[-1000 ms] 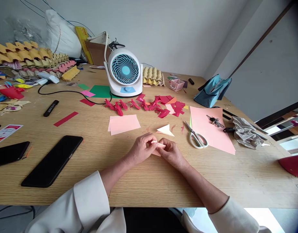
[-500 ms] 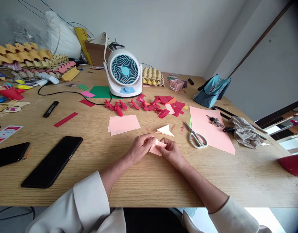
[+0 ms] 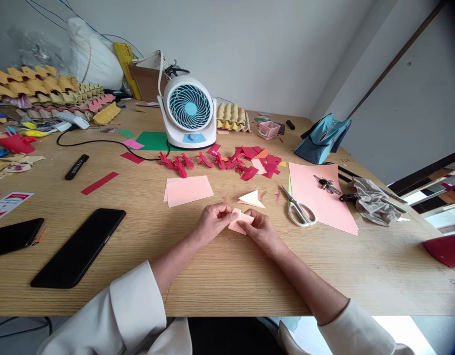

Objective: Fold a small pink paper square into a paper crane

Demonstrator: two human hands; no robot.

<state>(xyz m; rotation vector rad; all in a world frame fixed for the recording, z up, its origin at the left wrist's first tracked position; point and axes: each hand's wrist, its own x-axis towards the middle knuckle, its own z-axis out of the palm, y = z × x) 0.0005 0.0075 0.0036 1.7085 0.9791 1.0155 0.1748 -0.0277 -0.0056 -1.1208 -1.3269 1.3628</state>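
Note:
A small folded piece of pink paper (image 3: 238, 227) is pinched between both hands, just above the table. My left hand (image 3: 213, 220) grips its upper left corner with thumb and fingers. On the opposite side, my right hand (image 3: 263, 230) holds the paper's right edge, thumb on top. Fingers partly cover the folds. Right behind the hands lies a pale folded paper piece (image 3: 252, 198) with pointed ends. Scissors (image 3: 301, 209) with white handles rest to the right. Two overlapping pink paper sheets (image 3: 190, 190) lie beyond my left hand.
A white fan (image 3: 190, 113) stands at the back, with red paper scraps (image 3: 237, 158) before it. Keys (image 3: 326, 184) sit on a large pink sheet (image 3: 331, 217) at right. A black phone (image 3: 79, 246) lies left, a marker (image 3: 77, 167) behind it. A blue bag (image 3: 322, 139) stands back right.
My left thumb has shifted slightly on the pink paper, and the pale corner that stuck up by it now lies flatter. Both hands stay in nearly the same place.

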